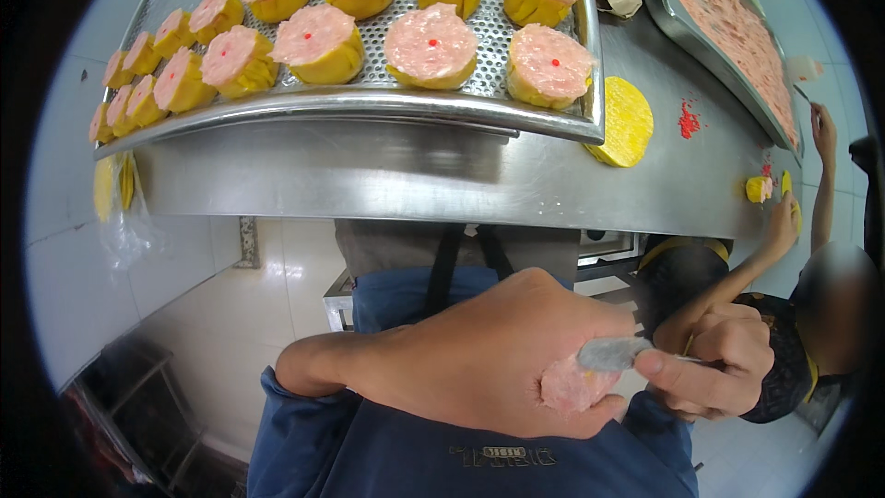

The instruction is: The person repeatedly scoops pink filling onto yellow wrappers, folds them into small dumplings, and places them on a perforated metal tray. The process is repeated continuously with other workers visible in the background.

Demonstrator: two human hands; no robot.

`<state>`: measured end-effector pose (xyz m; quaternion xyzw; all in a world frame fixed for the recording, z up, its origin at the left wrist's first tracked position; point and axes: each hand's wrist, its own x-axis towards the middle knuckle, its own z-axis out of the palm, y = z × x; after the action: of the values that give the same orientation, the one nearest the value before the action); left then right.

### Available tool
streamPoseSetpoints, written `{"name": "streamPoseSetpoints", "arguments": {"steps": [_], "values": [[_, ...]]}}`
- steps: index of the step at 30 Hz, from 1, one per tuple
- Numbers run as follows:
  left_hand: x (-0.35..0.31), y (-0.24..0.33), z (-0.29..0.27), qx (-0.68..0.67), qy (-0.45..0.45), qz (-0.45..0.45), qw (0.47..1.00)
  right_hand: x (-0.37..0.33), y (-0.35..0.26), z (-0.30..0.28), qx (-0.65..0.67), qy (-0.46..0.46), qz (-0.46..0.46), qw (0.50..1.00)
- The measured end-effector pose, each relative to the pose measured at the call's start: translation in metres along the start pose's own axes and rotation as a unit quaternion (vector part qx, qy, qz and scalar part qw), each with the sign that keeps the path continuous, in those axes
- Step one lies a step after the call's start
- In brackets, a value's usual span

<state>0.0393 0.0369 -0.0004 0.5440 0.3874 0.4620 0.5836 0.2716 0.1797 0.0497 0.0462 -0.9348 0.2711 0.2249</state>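
In front of my body, my left hand [502,350] is curled around a siu mai dumpling [567,389]. Pink minced filling shows at the opening between thumb and forefinger, while the fingers hide its sides. My right hand [719,364] pinches a small flat metal spatula [608,353], whose blade lies against the top of that filling. Beyond my hands, finished siu mai [433,46] with yellow wrappers and red dots stand in rows on a perforated metal tray [359,101].
Round yellow wrappers [625,120] lie stacked beside the tray, near scattered red bits [689,120]. A deep pan [678,14] of pink filling stands at the far right. There, a co-worker's hand [784,219] holds a yellow wrapper. A plastic bag [124,194] hangs at the left.
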Motion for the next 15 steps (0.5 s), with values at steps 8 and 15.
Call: {"name": "streamPoseSetpoints", "arguments": {"steps": [8, 15], "values": [[-0.012, 0.009, -0.018, 0.115, 0.057, 0.015, 0.992, -0.018, -0.007, 0.001, -0.158, 0.074, 0.174, 0.969], [-0.009, 0.003, -0.019, 0.013, 0.059, 0.011, 0.998, -0.041, 0.058, 0.011, -0.237, 0.169, 0.383, 0.877]]}}
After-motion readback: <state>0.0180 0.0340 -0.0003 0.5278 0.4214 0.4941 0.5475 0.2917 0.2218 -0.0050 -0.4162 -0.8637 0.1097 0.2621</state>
